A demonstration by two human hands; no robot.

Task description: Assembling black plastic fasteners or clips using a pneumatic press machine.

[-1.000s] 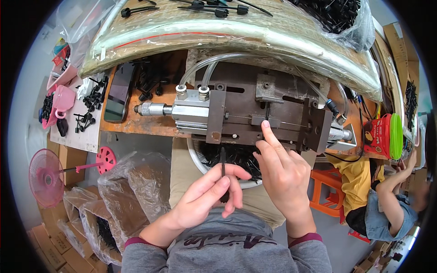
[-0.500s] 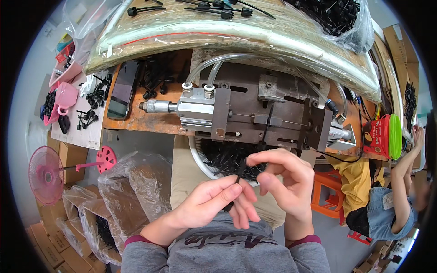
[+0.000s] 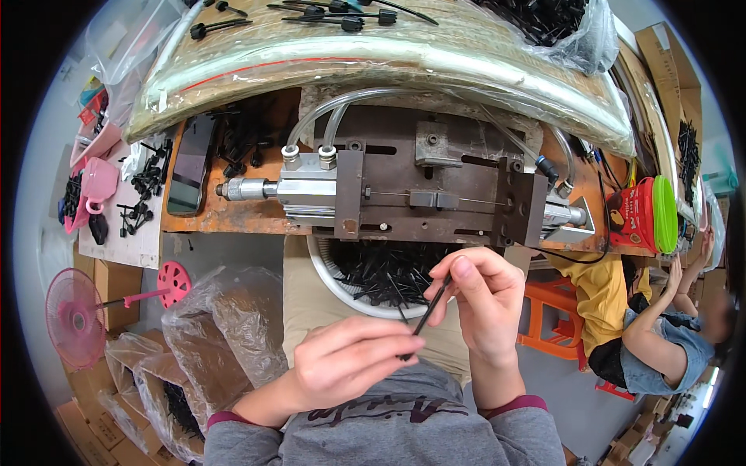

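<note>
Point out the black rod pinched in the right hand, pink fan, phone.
Black rod (image 3: 433, 306), head view: middle of shaft.
Pink fan (image 3: 76, 319), head view: front grille.
Phone (image 3: 189, 172), head view: screen.

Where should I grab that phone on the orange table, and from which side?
Probably pinch the phone across its long edges at the near end, coming from the near side: it lies flat, that end is uncovered, and black parts crowd its right side farther back.
</note>
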